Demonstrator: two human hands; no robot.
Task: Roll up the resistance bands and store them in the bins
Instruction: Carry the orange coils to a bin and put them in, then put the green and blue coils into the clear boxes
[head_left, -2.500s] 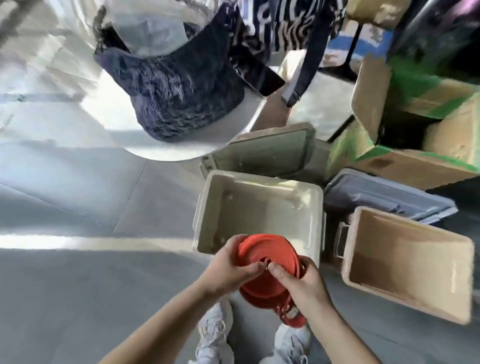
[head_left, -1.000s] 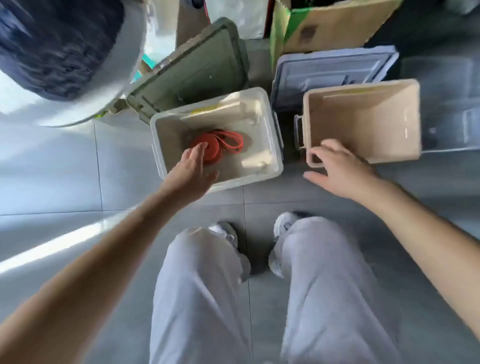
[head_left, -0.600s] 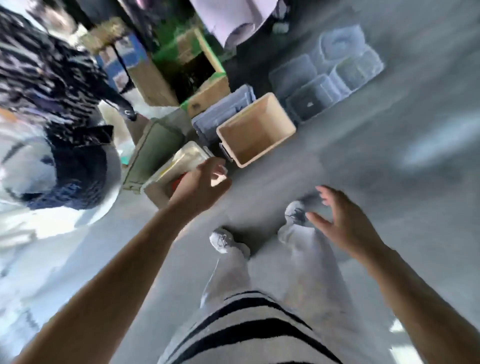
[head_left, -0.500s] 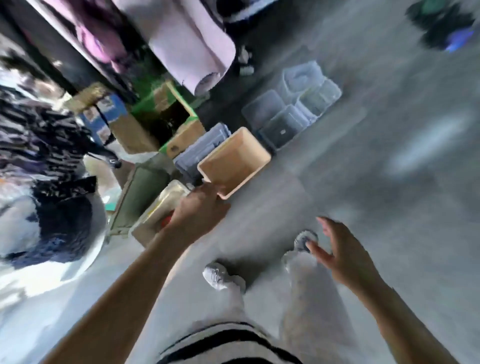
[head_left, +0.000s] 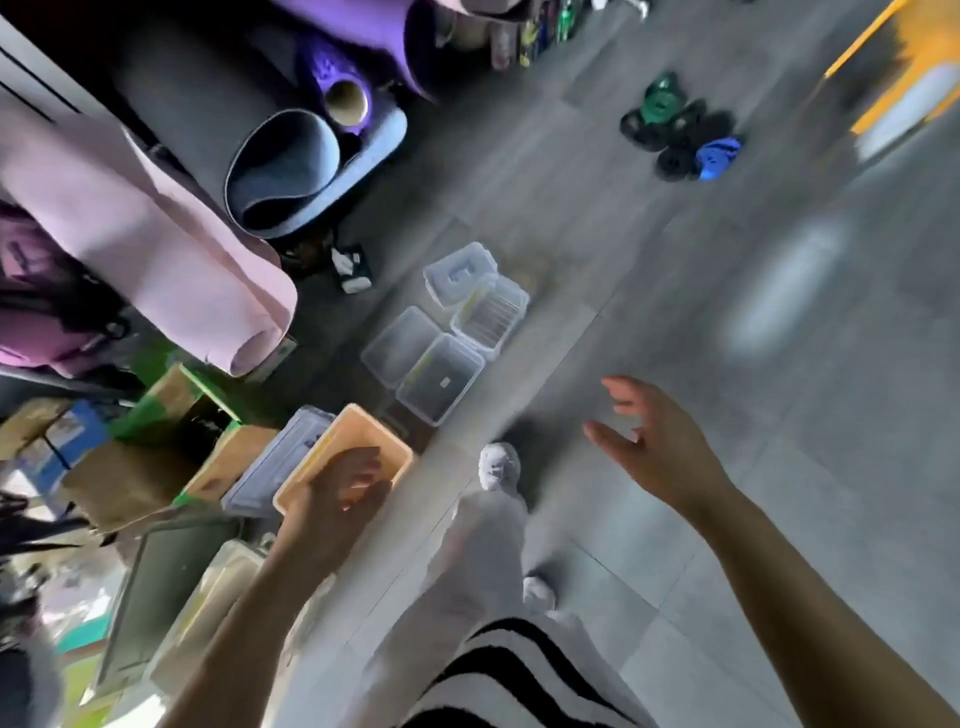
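The view is tilted and smeared. The left hand (head_left: 337, 501) hangs over the near corner of the tan bin (head_left: 387, 441), fingers loose and slightly bent, gripping nothing. I cannot tell whether it touches the rim. The right hand (head_left: 662, 449) is in the air to the right, well apart from the left, palm turned inward, fingers and thumb spread, also holding nothing.

The tan bin stands mouth up on the floor (head_left: 779, 415). Its long axis runs on a slant from near left to far right, and what shows of its inside is bare. Near left of it lies the white bin (head_left: 208, 603), also mouth up and on much the same slant. The left forearm and the blur hide most of its inside. A grey lid (head_left: 283, 460) lies just left of the tan bin, and a green lid (head_left: 156, 577) lies left of the white one.

Far right on the floor, well apart from both bins, sits a heap of what look like coiled bands (head_left: 675, 132) in green, black and blue. They are too blurred to give a direction.

Beyond the tan bin is a cluster of clear tubs (head_left: 441, 338). Rolled mats (head_left: 156, 244) lean at far left. Two white shoes (head_left: 498, 465) stand between the hands.
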